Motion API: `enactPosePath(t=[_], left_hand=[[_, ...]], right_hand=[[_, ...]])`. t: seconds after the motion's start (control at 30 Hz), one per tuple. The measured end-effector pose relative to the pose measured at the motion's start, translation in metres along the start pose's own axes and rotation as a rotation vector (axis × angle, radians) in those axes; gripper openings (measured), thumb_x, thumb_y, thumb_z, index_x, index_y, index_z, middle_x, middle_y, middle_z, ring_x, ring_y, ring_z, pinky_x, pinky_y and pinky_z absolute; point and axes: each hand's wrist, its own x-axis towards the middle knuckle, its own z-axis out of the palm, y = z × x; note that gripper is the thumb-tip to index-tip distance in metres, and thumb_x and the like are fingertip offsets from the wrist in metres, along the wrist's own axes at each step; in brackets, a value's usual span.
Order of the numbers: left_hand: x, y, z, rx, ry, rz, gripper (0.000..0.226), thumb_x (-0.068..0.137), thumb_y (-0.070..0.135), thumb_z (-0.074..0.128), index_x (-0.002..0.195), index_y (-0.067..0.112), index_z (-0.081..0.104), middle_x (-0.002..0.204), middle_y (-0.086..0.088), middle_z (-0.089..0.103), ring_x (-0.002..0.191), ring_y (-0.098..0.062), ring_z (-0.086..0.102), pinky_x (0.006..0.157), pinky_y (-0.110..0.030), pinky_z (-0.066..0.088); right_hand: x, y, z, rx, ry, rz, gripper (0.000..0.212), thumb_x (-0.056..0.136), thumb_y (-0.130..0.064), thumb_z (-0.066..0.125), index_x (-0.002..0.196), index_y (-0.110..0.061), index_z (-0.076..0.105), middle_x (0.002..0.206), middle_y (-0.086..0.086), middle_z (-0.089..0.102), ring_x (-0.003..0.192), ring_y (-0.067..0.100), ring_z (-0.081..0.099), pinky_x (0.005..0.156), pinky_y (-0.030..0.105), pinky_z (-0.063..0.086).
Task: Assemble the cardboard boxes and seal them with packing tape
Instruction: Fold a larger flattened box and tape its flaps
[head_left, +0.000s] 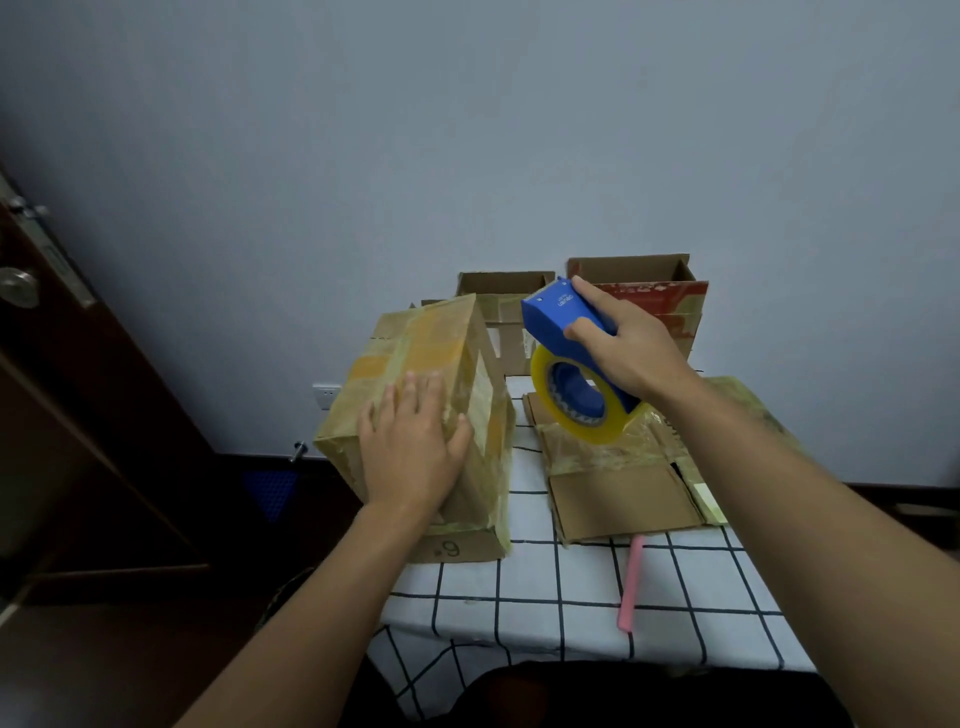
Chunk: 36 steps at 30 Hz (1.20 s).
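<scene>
Cardboard box (415, 364), wrapped in yellowed tape, stood at the tabletop's (519, 613) left edge, overhanging it, with the left hand (415, 447) laid flat on its upper face, fingers spread in an open grip. Above the middle of the checked tabletop, the right hand (623, 343) held a blue tape dispenser (566, 332), grip curled round it. Beneath it lay a flattened box (618, 499); two open boxes (639, 275) stood at the far edge, a pink stick (631, 582) nearer.

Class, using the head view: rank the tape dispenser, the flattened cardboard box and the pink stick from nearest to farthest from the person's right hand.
1. Tape dispenser: held in the right hand.
2. Flattened cardboard box: on the table, just below that hand.
3. Pink stick: farthest, nearer the table's front edge.
</scene>
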Motion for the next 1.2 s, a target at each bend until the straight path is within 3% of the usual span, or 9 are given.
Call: enactPosePath(t=[0.23, 0.37, 0.47, 0.63, 0.83, 0.93, 1.0, 1.1, 1.2], left_hand=[[0.015, -0.039, -0.034, -0.324, 0.364, -0.121, 0.057, 0.09, 0.043, 0.053, 0.141, 0.017, 0.051, 0.141, -0.011, 0.054, 0.13, -0.03, 0.049, 0.108, -0.048, 0.039], [0.021, -0.052, -0.053, -0.733, 0.467, -0.466, 0.043, 0.092, 0.036, 0.059, 0.133, 0.023, 0.059, 0.123, -0.001, 0.066, 0.114, -0.021, 0.059, 0.095, -0.029, 0.045], [0.025, -0.059, -0.051, -1.113, 0.531, -0.771, 0.04, 0.087, 0.037, 0.062, 0.121, 0.019, 0.067, 0.117, 0.002, 0.067, 0.106, -0.015, 0.061, 0.088, -0.028, 0.048], [0.026, -0.063, -0.033, -1.49, 0.475, -1.058, 0.014, 0.081, 0.039, 0.066, 0.08, 0.025, 0.066, 0.089, 0.001, 0.069, 0.083, -0.019, 0.066, 0.069, -0.033, 0.05], [0.01, -0.052, -0.004, -1.679, 0.264, -1.154, 0.02, 0.087, 0.041, 0.061, 0.098, 0.025, 0.066, 0.099, 0.0, 0.073, 0.092, -0.02, 0.07, 0.067, -0.032, 0.056], [0.001, -0.053, 0.008, -1.771, 0.17, -1.119, 0.03, 0.091, 0.038, 0.055, 0.113, 0.022, 0.067, 0.108, -0.004, 0.073, 0.099, -0.025, 0.069, 0.071, -0.037, 0.058], [-0.004, -0.053, 0.014, -1.843, 0.122, -1.116, 0.032, 0.095, 0.035, 0.05, 0.118, 0.02, 0.067, 0.11, -0.006, 0.072, 0.102, -0.026, 0.068, 0.069, -0.037, 0.058], [-0.012, -0.053, 0.024, -1.983, 0.025, -1.077, 0.036, 0.1, 0.035, 0.043, 0.124, 0.019, 0.064, 0.12, -0.011, 0.069, 0.111, -0.03, 0.065, 0.089, -0.046, 0.055], [-0.02, -0.052, 0.034, -2.096, -0.03, -1.046, 0.041, 0.102, 0.037, 0.04, 0.13, 0.015, 0.059, 0.124, -0.016, 0.066, 0.116, -0.035, 0.062, 0.1, -0.052, 0.047]], right_hand=[[0.007, 0.012, 0.009, -0.183, -0.026, 0.003, 0.066, 0.094, -0.054, 0.05, 0.153, -0.047, 0.02, 0.111, 0.001, 0.044, 0.097, 0.019, 0.05, 0.081, 0.035, 0.041], [-0.004, 0.036, 0.029, -0.385, -0.098, 0.02, 0.07, 0.093, -0.059, 0.05, 0.152, -0.05, 0.013, 0.122, 0.003, 0.038, 0.101, 0.021, 0.051, 0.085, 0.041, 0.051], [-0.015, 0.064, 0.045, -0.52, -0.136, 0.037, 0.073, 0.093, -0.058, 0.052, 0.153, -0.05, 0.011, 0.123, 0.007, 0.036, 0.099, 0.025, 0.053, 0.081, 0.038, 0.052], [-0.042, 0.105, 0.077, -0.805, -0.215, 0.012, 0.074, 0.096, -0.043, 0.051, 0.154, -0.045, 0.006, 0.131, 0.012, 0.032, 0.11, 0.033, 0.047, 0.093, 0.04, 0.04], [-0.067, 0.121, 0.105, -0.891, -0.496, 0.086, 0.077, 0.094, -0.022, 0.049, 0.152, -0.05, 0.007, 0.154, 0.016, 0.01, 0.121, 0.039, 0.037, 0.1, 0.047, 0.034], [-0.057, 0.105, 0.103, -0.737, -0.511, 0.139, 0.054, 0.098, -0.034, 0.045, 0.147, -0.048, 0.029, 0.15, 0.011, 0.024, 0.127, 0.041, 0.031, 0.102, 0.05, 0.032], [-0.048, 0.082, 0.098, -0.365, -0.403, 0.19, 0.038, 0.095, -0.055, 0.039, 0.129, -0.046, 0.052, 0.131, 0.005, 0.045, 0.122, 0.032, 0.04, 0.098, 0.044, 0.035], [-0.05, 0.031, 0.096, 0.462, -0.419, 0.402, 0.056, 0.089, -0.078, 0.031, 0.131, -0.048, 0.052, 0.124, -0.013, 0.057, 0.118, 0.016, 0.054, 0.1, 0.039, 0.043], [-0.061, -0.008, 0.105, 0.8, -0.416, 0.44, 0.067, 0.072, -0.08, 0.033, 0.13, -0.049, 0.044, 0.117, -0.019, 0.058, 0.113, 0.015, 0.059, 0.102, 0.046, 0.047]])
